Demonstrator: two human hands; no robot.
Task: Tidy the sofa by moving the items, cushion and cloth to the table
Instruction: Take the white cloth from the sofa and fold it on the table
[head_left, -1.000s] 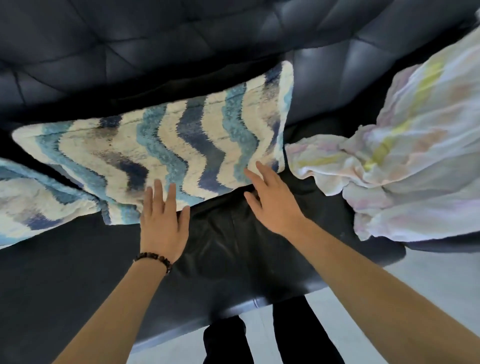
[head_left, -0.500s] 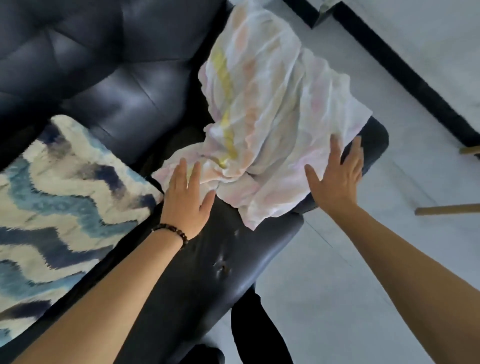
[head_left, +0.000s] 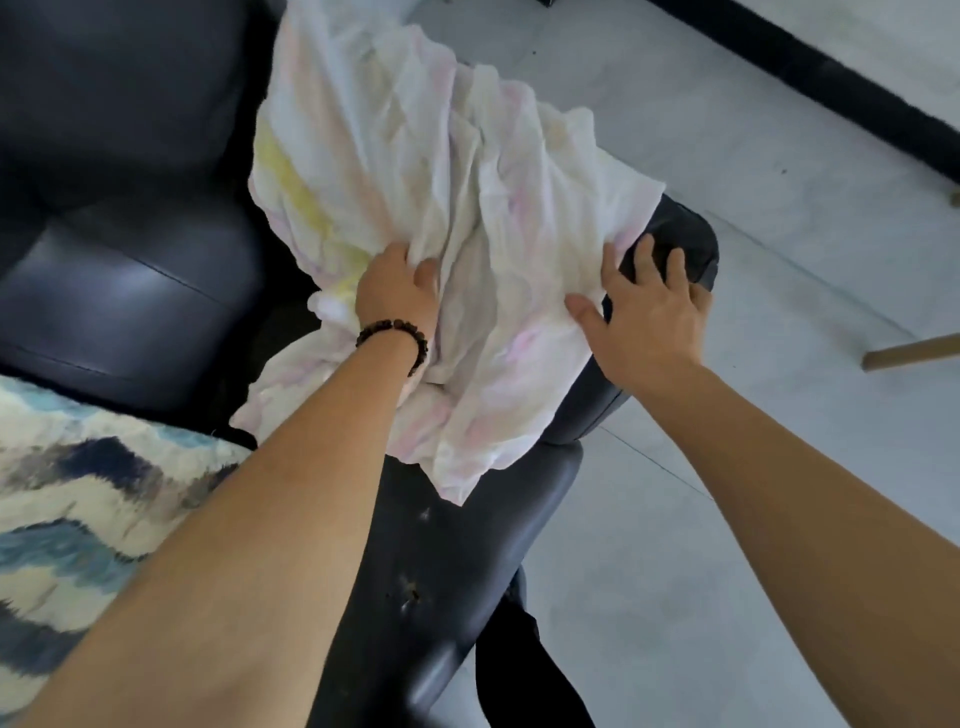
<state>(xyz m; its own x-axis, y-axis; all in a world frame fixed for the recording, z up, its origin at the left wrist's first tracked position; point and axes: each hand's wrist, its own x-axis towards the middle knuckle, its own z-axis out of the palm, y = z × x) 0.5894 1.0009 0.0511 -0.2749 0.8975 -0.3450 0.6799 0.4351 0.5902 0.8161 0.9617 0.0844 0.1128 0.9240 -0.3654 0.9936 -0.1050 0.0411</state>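
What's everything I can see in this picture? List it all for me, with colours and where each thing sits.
Cloth: one, white with pale pink and yellow patches, crumpled over the sofa's right end.
Cushion: one, cream with blue and navy wavy stripes, on the seat at lower left.
Sofa: one, dark navy, leather-like, filling the left and centre.
Floor: pale grey, to the right.
Wooden leg: one, light brown, at the right edge; what it belongs to is out of view.
Bracelet: one, dark beads, on the left wrist.
Left hand: bunching the cloth.
Right hand: fingers spread, at the cloth's right edge.
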